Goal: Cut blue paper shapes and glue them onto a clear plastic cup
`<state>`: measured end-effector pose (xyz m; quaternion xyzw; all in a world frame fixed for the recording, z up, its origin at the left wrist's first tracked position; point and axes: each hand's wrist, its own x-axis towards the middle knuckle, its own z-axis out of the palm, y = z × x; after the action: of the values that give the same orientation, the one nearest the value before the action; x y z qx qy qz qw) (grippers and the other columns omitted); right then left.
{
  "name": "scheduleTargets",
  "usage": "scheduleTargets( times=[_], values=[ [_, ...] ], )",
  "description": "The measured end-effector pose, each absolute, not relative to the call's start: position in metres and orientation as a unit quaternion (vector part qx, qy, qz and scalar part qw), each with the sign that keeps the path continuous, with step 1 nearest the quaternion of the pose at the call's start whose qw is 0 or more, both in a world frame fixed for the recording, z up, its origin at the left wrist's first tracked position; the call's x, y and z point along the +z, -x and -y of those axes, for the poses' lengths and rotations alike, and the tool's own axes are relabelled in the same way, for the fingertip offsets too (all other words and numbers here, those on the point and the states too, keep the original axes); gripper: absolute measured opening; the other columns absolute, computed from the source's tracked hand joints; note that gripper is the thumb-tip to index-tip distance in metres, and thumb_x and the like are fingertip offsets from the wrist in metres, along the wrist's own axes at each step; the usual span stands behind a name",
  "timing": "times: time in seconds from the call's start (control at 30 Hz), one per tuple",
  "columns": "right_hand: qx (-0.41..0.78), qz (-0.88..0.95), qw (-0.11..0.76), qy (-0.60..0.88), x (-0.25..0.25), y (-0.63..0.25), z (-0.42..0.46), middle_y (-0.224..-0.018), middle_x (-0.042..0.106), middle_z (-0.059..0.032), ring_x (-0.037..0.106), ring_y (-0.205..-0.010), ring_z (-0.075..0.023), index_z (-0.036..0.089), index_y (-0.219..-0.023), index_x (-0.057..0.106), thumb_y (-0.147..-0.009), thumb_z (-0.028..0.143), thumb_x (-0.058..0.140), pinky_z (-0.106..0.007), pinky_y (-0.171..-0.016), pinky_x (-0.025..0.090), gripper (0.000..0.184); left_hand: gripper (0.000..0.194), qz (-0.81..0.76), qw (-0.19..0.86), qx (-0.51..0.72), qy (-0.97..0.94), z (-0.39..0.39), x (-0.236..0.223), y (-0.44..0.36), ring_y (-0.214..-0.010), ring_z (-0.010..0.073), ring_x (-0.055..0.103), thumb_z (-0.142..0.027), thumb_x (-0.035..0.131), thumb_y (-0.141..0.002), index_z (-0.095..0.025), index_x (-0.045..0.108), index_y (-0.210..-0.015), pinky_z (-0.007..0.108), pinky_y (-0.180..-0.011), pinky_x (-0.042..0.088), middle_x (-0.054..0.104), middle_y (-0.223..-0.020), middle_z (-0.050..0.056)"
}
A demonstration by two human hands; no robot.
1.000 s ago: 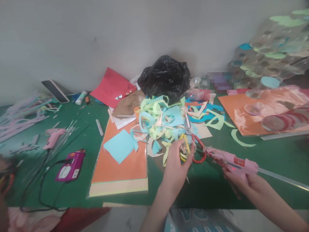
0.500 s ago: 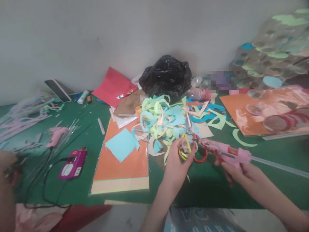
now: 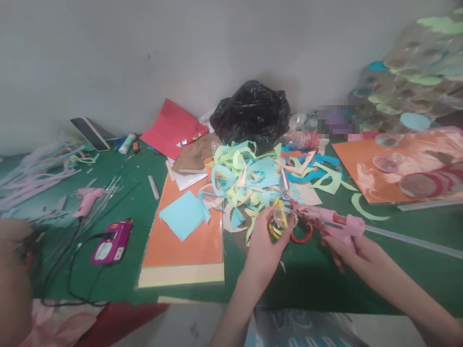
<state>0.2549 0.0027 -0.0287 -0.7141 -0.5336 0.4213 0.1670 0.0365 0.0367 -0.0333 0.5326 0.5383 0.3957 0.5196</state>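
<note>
My left hand (image 3: 264, 236) pinches a small clear plastic disc (image 3: 281, 217) with a yellow paper strip (image 3: 274, 226) curled around it. My right hand (image 3: 356, 255) grips a pink hot glue gun (image 3: 342, 226), its nozzle close to the disc's right side and a long clear glue stick (image 3: 408, 243) trailing from its back. Red-handled scissors (image 3: 302, 236) lie just beyond the disc, their steel blades (image 3: 285, 185) resting on a heap of green, blue and cream paper scraps (image 3: 242, 178).
Orange card (image 3: 184, 255) with a blue paper square (image 3: 184, 214) lies left of the hands. A black plastic bag (image 3: 251, 115), red sheet (image 3: 170, 127), second pink glue gun (image 3: 87, 202), purple box (image 3: 112, 243) and phone (image 3: 90, 134) sit around the green mat (image 3: 119, 168). Another person's hand (image 3: 12, 236) shows far left.
The glue gun has moved left, bringing its nozzle up to the disc in my left hand. My left hand stays nearly still, and the whole view has shifted slightly.
</note>
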Motion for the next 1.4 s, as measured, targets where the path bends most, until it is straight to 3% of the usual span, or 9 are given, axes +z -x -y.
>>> scheduleTargets(
  times=[0.13, 0.33, 0.9, 1.4],
  values=[
    [0.431, 0.532, 0.165, 0.71, -0.021, -0.25, -0.005, -0.055, 0.061, -0.005, 0.06, -0.056, -0.019, 0.023, -0.055, 0.055, -0.087, 0.067, 0.046, -0.029, -0.058, 0.05, 0.055, 0.047, -0.535, 0.517, 0.396, -0.538, -0.037, -0.035, -0.037, -0.13, 0.0233, 0.058, -0.036, 0.069, -0.09, -0.027, 0.054, -0.133, 0.043, -0.113, 0.044, 0.061, -0.137, 0.009],
    [0.432, 0.533, 0.142, 0.713, -0.014, -0.247, -0.01, -0.054, 0.062, -0.0066, 0.06, -0.055, -0.0208, 0.024, -0.053, 0.054, -0.079, 0.075, 0.047, -0.032, -0.058, 0.051, 0.058, 0.047, -0.535, 0.519, 0.399, -0.534, -0.036, -0.037, -0.037, -0.132, 0.0229, 0.057, -0.034, 0.069, -0.09, -0.026, 0.053, -0.134, 0.042, -0.114, 0.043, 0.061, -0.137, 0.009],
    [0.434, 0.534, 0.14, 0.712, -0.013, -0.247, -0.009, -0.055, 0.063, -0.0076, 0.06, -0.055, -0.0214, 0.024, -0.052, 0.053, -0.081, 0.073, 0.046, -0.033, -0.057, 0.051, 0.058, 0.048, -0.522, 0.536, 0.417, -0.516, -0.035, -0.041, -0.037, -0.134, 0.0231, 0.057, -0.036, 0.069, -0.09, -0.025, 0.051, -0.134, 0.042, -0.116, 0.043, 0.06, -0.14, 0.01],
    [0.435, 0.531, 0.149, 0.712, -0.018, -0.25, -0.008, -0.054, 0.062, -0.0059, 0.059, -0.053, -0.0186, 0.022, -0.054, 0.054, -0.085, 0.067, 0.047, -0.03, -0.055, 0.049, 0.055, 0.037, -0.515, 0.503, 0.45, -0.528, -0.035, -0.049, -0.039, -0.122, 0.0208, 0.06, -0.028, 0.069, -0.089, -0.024, 0.052, -0.121, 0.042, -0.112, 0.046, 0.058, -0.121, 0.006]
  ],
)
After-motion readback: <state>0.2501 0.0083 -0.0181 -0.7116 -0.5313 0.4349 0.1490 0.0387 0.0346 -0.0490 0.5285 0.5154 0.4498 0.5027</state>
